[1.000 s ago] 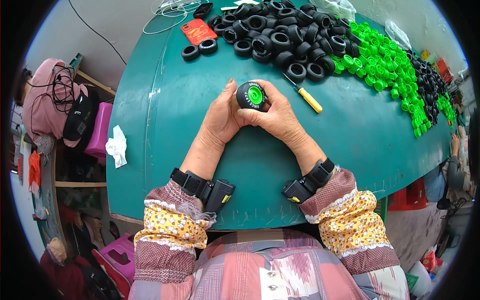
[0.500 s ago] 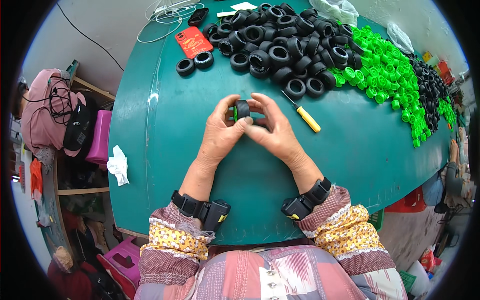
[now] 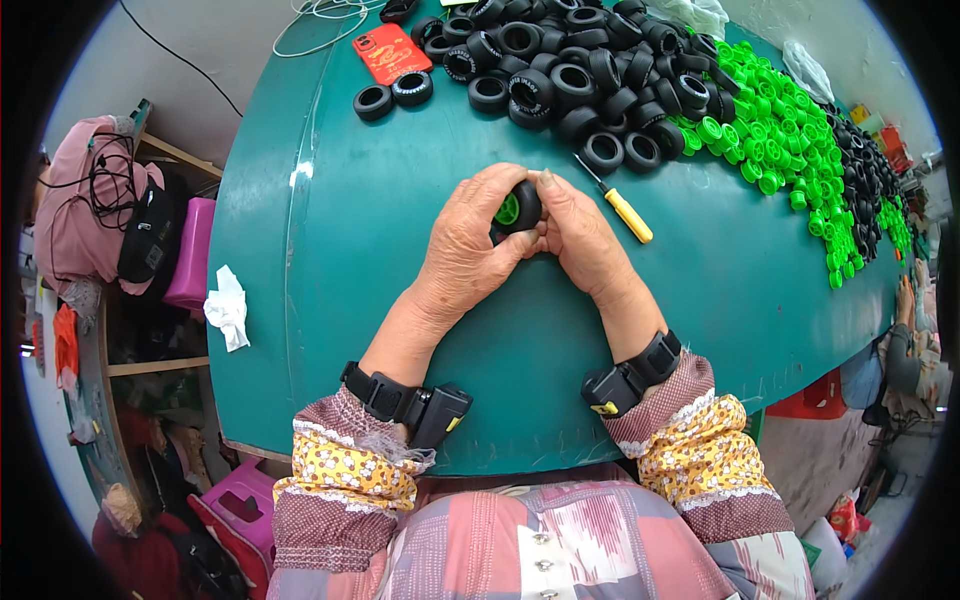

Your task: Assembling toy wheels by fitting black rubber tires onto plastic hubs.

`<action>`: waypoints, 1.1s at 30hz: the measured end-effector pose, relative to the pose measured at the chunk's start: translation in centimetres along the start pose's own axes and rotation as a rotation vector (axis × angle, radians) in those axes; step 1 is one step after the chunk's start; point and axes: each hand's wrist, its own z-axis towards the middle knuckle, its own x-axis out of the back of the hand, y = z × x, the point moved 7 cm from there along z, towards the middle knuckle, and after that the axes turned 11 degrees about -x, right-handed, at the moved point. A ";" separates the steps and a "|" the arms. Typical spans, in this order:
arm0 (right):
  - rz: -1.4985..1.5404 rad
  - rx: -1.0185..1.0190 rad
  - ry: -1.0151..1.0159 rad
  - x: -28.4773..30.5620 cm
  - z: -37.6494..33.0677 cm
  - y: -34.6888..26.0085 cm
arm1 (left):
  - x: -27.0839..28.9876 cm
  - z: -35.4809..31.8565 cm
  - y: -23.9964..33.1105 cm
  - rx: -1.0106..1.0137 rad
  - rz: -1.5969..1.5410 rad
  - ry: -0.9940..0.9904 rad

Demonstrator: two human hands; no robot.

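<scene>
A small black toy tyre (image 3: 527,206) with a bright green wheel hub (image 3: 508,210) set inside it is held between both hands over the middle of the table. My left hand (image 3: 468,233) grips it from the left, thumb below and fingers over the top. My right hand (image 3: 578,232) closes on its right side, thumb at the top edge and fingertips underneath. The green spoked face of the hub points left. Part of the tyre is hidden behind the fingers. Just right of my right hand lies a yellow-handled screwdriver (image 3: 628,216), its shaft pointing to the far left.
A heap of black tyres (image 3: 575,85) covers the far side of the green table (image 3: 330,330). Green hubs (image 3: 790,150) are piled to its right. Two loose tyres (image 3: 392,95) lie by a red phone (image 3: 392,53). Crumpled white tissue (image 3: 228,308) rests near the left edge.
Both hands have shifted slightly right with the tyre and turned it, so more of the green hub shows. My right fingers have closed in around its right side.
</scene>
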 end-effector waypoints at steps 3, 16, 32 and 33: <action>0.073 -0.062 -0.030 -0.3 -0.2 0.1 | -0.1 -0.2 -0.1 0.103 -0.042 0.016; 0.262 -0.143 0.001 -1.7 -0.3 0.9 | 0.0 0.1 1.5 -0.030 0.175 -0.005; 0.379 -0.139 0.227 -0.5 -1.1 0.9 | -1.0 0.3 2.4 -0.033 0.101 -0.060; 0.380 -0.139 0.228 -0.4 -1.1 1.0 | -0.9 0.3 2.5 -0.039 0.086 -0.043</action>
